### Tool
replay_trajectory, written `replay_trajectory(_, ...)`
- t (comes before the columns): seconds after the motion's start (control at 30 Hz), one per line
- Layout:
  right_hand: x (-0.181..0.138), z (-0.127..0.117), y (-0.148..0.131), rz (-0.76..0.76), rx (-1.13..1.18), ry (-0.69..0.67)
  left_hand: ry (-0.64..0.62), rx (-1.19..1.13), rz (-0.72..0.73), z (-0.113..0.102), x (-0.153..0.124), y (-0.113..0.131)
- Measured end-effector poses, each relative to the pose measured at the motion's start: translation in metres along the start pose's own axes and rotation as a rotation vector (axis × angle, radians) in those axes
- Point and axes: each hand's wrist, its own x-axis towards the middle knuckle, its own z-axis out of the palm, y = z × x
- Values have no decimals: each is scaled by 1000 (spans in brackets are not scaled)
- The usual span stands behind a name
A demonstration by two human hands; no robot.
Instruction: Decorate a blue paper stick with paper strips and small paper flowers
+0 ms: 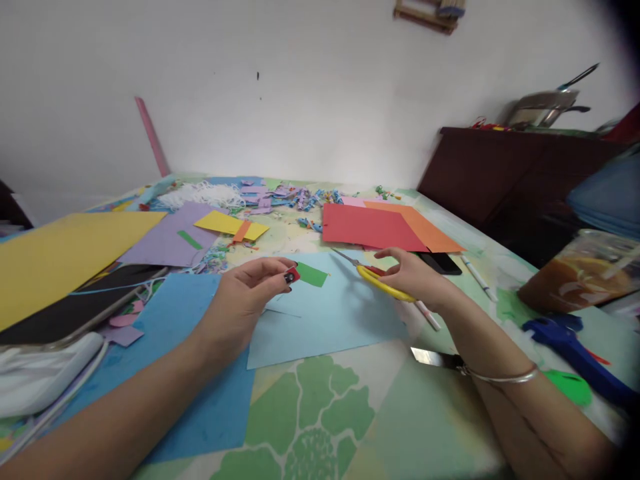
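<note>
My left hand [250,293] pinches a small green paper strip [311,274] with a red piece at its near end, held just above a light blue paper sheet [330,320]. My right hand [415,277] grips yellow-handled scissors [375,277], blades pointing left toward the strip and a short gap away from it. A thin bangle circles my right wrist.
Red and orange sheets [380,227] lie behind the scissors, a black phone [443,262] and pens beside them. Yellow [60,253], purple [165,237] and blue [175,320] sheets lie left, paper scraps at the back. A jar [580,273] and a blue tool [575,347] sit at the right.
</note>
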Motion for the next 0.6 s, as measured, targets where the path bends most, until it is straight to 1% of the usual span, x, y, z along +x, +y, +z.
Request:
replay_trajectory(0.13,-13,9,-10,-201,343,-81,-14,-45,25,-2,1,2)
replay_trajectory(0.17,-18,14,-13,-264,404,-107,-21,-51,31,-3,2,2)
replay_trajectory(0.23,-28,26,-18,-407,443,-133,-39,-62,42,-4,2,3)
replay_trajectory(0.3,-36,38,-20,-520,360,-129,-71,-76,63,-5,2,4)
replay_trajectory(0.43,-45,54,-20,-654,86,-54,-134,-72,153,-5,1,6)
replay_trajectory(0.5,-45,57,-18,-709,28,-8,-142,-66,182,-5,0,6)
replay_trajectory(0.6,-46,58,-18,-745,1,17,-136,-59,186,-4,-1,6)
